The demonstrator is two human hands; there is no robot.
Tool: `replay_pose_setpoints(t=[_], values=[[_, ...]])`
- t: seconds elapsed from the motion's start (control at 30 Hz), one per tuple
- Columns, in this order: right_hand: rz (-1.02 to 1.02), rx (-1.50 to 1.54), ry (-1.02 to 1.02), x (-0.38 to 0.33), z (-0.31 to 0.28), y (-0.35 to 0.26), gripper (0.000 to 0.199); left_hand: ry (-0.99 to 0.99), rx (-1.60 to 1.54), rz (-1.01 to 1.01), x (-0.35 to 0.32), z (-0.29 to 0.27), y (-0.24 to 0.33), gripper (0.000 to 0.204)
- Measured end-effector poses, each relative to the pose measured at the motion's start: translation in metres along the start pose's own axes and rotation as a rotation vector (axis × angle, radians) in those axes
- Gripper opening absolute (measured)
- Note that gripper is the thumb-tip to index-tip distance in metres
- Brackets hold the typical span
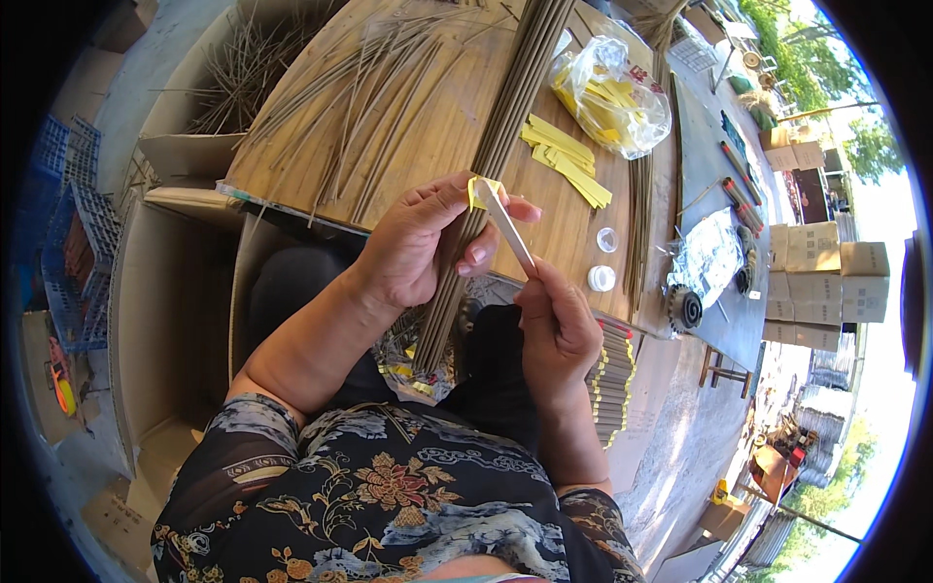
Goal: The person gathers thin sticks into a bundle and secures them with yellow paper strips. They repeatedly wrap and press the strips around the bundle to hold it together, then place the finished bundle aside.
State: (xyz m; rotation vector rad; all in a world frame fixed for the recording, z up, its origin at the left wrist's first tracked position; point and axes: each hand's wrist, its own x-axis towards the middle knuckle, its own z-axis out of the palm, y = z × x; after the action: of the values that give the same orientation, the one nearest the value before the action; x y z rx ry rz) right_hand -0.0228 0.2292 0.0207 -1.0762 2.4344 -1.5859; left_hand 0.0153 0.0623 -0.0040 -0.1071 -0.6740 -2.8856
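My left hand (413, 233) is closed, pinching a yellow paper strip (477, 190) near its thumb and forefinger. Between the fingers of my right hand (559, 325) is a flat pale stick (509, 231), its far end resting against that strip. A long bundle of thin brown sticks (515, 102) slants from the table down past my left hand to my lap. Whether my left fingers also grip this bundle is unclear. Right of the bundle, more yellow strips (567, 158) lie in a loose fan. Two small round plastic pots, one clear (606, 240) and one white (601, 279), stand nearby.
Loose brown sticks (379, 92) spread over the wooden table (277, 160). A plastic bag (612, 95) of yellow strips sits toward the back. Cardboard boxes (175, 321) stand at left, one holding sticks. Yellow-banded bundles (612, 379) are at lower right, beside a grey table (714, 155).
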Motion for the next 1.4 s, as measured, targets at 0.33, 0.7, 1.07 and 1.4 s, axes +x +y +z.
replay_pose_setpoints(t=[0.33, 0.7, 1.07, 1.4], values=[[-0.133, -0.045, 0.045, -0.003, 0.004, 0.004, 0.032, -0.044, -0.088, -0.006, 0.001, -0.005, 0.000, 0.034], [-0.150, -0.088, 0.040, -0.003, 0.004, 0.001, 0.031, -0.050, -0.115, -0.019, 0.000, -0.009, 0.002, 0.036], [-0.106, -0.045, 0.084, 0.003, 0.000, 0.002, 0.027, -0.008, -0.074, -0.022, 0.000, -0.002, 0.001, 0.035], [-0.213, -0.084, -0.001, 0.002, -0.002, -0.007, 0.026, -0.049, -0.098, -0.018, 0.000, -0.007, 0.001, 0.038]])
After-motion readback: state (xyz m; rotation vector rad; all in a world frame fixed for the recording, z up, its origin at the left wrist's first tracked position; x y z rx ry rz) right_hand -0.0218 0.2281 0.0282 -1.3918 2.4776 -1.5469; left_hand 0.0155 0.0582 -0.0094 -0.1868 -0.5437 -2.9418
